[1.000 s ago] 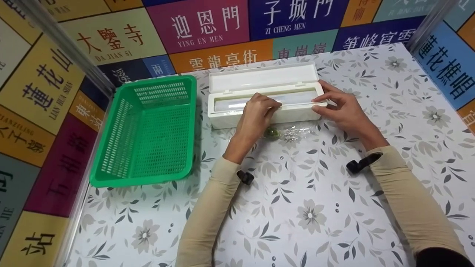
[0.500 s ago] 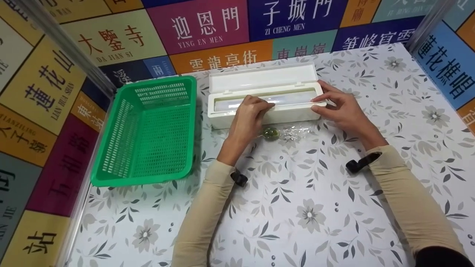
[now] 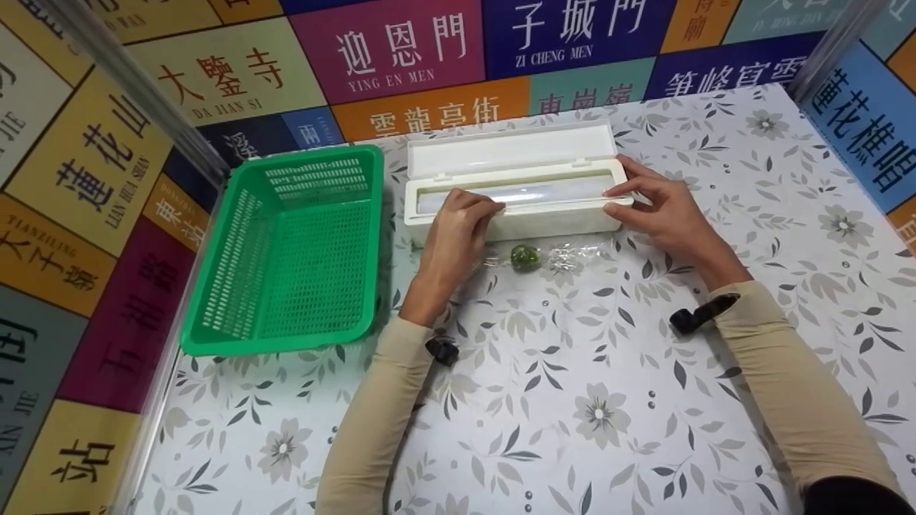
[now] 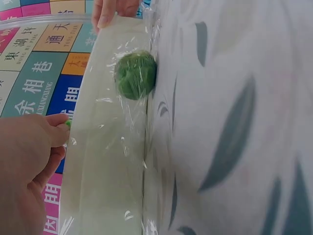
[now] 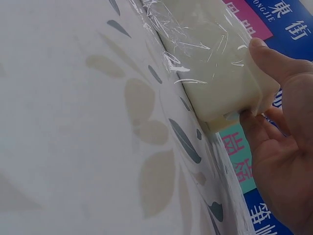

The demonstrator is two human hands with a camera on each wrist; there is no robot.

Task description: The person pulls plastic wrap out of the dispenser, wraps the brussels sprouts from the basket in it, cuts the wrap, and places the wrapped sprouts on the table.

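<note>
A white cling film dispenser (image 3: 551, 223) stands on the table with its lid (image 3: 512, 150) raised at the back and a roll of film (image 3: 529, 193) inside. My left hand (image 3: 454, 232) is at its front upper edge, left of the middle. In the left wrist view, thumb and finger pinch a small green slide cutter (image 4: 67, 123), mostly hidden by them. My right hand (image 3: 662, 207) grips the dispenser's right end, thumb (image 5: 261, 46) on the front edge and fingers around the end. In front lies a round green pepper (image 3: 526, 258) under clear, crinkled film (image 3: 572, 256).
A green perforated basket (image 3: 373, 286) stands left of the dispenser. The table (image 3: 601, 357) has a flower-print cover. Panels with large lettering (image 3: 401, 50) rise behind and along both sides.
My left hand has slid leftward along the dispenser's front edge, pinching the slide cutter, and the green pepper now shows fully. My right hand keeps its grip on the right end.
</note>
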